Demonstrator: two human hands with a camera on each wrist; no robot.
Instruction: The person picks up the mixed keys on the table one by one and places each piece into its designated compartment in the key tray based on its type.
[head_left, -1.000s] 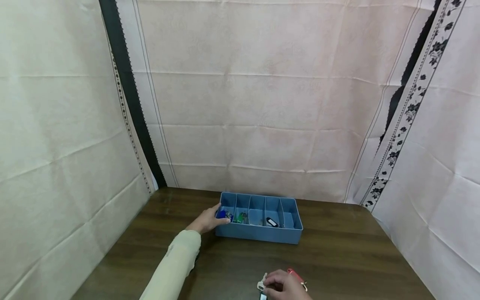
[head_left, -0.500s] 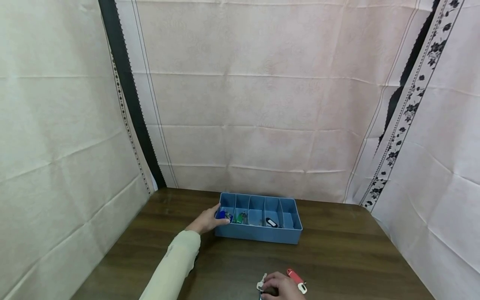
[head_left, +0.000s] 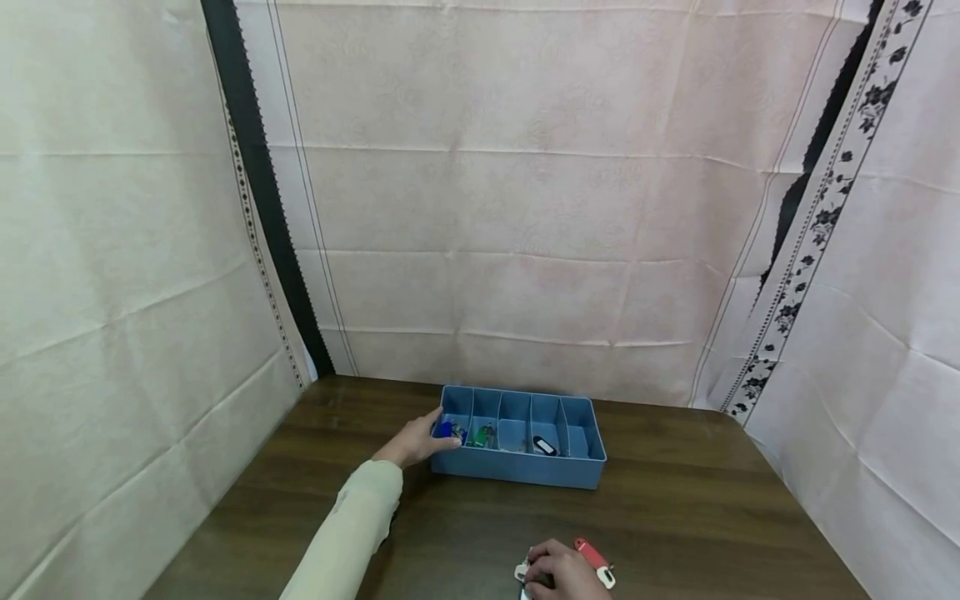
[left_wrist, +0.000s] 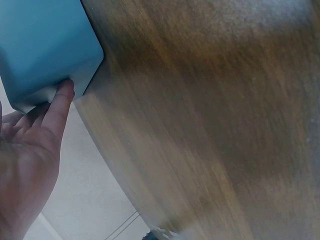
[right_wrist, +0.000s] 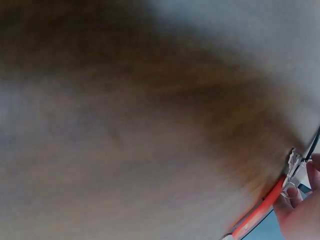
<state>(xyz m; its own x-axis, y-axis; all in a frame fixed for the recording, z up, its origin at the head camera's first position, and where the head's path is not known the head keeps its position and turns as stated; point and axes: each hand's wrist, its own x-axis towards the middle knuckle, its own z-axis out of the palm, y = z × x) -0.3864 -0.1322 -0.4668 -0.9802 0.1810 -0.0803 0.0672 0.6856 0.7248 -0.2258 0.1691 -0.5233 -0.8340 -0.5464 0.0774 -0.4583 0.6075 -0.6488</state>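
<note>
My left hand (head_left: 414, 442) holds the left end of a blue divided box (head_left: 517, 467), its thumb at the front corner. In the left wrist view, fingers (left_wrist: 59, 107) meet the box's end wall (left_wrist: 50, 55). Near the front edge of view, my right hand (head_left: 564, 572) pinches a key (head_left: 521, 572) with a dark, white-labelled tag, mostly covered by the fingers. The right wrist view has the key (right_wrist: 293, 162) and a ring (right_wrist: 289, 190) by the fingertips. Just right of that hand lies a red key tag (head_left: 590, 552) with a pale-headed key (head_left: 605, 577).
Inside the box, blue-tagged keys (head_left: 447, 429) occupy the leftmost compartment and green-tagged keys (head_left: 482, 436) the second. A black tag with a white label (head_left: 544, 446) lies in the fourth. Brown wooden table (head_left: 675, 500) surrounds it, with cloth walls (head_left: 487, 208) behind and at both sides.
My right hand has drawn slightly left over the key and its dark tag, uncovering more of the red tag and its key. The left hand and the box have stayed put.
</note>
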